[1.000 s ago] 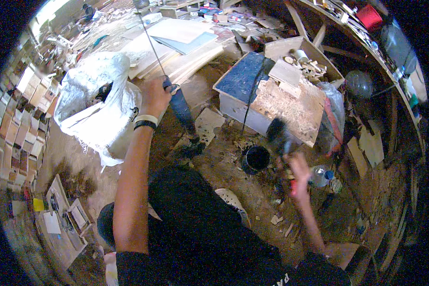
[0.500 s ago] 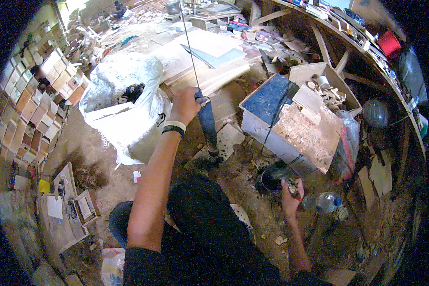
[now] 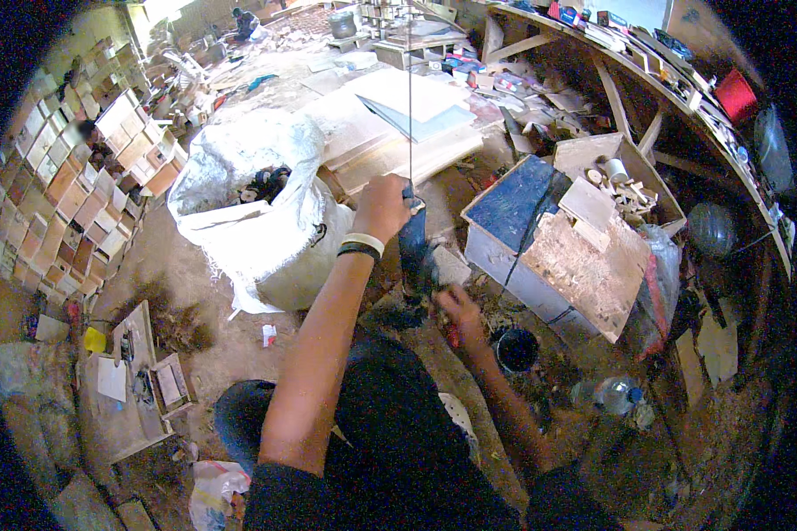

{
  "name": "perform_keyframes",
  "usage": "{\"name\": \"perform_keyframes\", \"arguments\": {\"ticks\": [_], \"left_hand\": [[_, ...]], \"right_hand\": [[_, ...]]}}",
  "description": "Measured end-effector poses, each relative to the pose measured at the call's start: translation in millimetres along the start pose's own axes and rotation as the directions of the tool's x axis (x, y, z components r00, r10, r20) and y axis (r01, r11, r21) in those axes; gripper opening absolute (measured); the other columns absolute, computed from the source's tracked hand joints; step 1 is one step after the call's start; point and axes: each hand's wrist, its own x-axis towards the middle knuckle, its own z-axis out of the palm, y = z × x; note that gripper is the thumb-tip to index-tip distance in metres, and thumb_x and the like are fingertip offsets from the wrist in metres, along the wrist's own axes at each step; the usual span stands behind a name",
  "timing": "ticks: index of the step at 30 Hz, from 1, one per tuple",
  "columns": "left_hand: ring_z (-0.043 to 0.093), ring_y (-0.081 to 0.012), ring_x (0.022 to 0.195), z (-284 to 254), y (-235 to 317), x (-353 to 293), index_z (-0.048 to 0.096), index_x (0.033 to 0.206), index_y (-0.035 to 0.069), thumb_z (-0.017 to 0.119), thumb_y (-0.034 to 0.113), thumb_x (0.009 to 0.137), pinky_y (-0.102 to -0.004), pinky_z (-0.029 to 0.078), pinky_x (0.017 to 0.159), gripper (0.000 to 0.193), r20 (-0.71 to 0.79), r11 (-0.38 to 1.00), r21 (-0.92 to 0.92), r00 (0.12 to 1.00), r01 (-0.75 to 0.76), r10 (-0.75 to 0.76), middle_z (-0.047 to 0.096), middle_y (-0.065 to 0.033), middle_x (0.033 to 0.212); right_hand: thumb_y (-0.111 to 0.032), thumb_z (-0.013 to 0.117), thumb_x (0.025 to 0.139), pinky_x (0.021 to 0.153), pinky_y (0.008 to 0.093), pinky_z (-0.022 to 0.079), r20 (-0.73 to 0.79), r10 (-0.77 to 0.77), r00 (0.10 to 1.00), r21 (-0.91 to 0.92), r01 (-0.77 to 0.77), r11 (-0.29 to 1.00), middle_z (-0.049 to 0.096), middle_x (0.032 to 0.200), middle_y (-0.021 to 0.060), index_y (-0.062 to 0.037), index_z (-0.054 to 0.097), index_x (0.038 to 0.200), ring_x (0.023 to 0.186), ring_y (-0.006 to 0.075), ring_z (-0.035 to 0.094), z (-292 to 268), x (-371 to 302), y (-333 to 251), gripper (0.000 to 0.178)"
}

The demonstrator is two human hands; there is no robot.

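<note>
Gripping dark blue tool with our left hand, fingers wrapped round its top where thin rod rises; tool stands upright on dirt floor before our knees. Our right hand low at tool's base, fingers curled on something small and red, cannot tell what. White sack to left, blue-topped wooden box to right, black pot near right hand. Progress, we judge: tool steadied, work at base under way, no finished piece visible.
</note>
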Motion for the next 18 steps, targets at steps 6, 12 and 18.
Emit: {"name": "perform_keyframes", "arguments": {"ticks": [6,12,18], "left_hand": [[0.066,-0.0406,0.083,4.8,0.2,-0.8,0.07,0.077,0.002,0.077,0.012,0.071,-0.0474,0.054,0.078,0.014,-0.045,1.0,0.02,0.999,-0.005,0.006,0.068,-0.023,0.083],[0.064,-0.0378,0.098,3.9,-6.2,8.3,0.07,0.085,0.001,0.08,0.018,0.072,-0.0462,0.051,0.087,0.024,0.122,0.993,0.042,0.986,0.112,-0.116,0.068,-0.0223,0.091],[0.066,-0.0385,0.087,12.5,7.4,5.1,0.071,0.079,0.002,0.081,0.021,0.071,-0.0455,0.053,0.08,0.023,0.075,0.997,-0.038,0.995,0.062,-0.059,0.068,-0.023,0.09]], "right_hand": [[-0.003,0.062,0.085,0.069,0.0383,0.05,0.146,0.222,0.964,-0.108,-0.207,0.972,0.061,0.097,0.0142,-0.0075,0.059,0.108,0.081,0.0336,0.062,-8.1,4.8,-0.5,0.024],[-0.012,0.062,0.089,0.065,0.033,0.047,-0.02,0.305,0.952,0.313,-0.284,0.906,0.058,0.089,0.0092,-0.0021,0.058,0.098,0.072,0.0216,0.058,-8.4,17.1,-23.2,0.013],[-0.013,0.064,0.086,0.068,0.0308,0.047,0.04,0.336,0.941,0.229,-0.336,0.914,0.057,0.085,0.0085,-0.001,0.055,0.089,0.079,0.0211,0.058,-2.0,6.8,-35.6,0.015]]}}
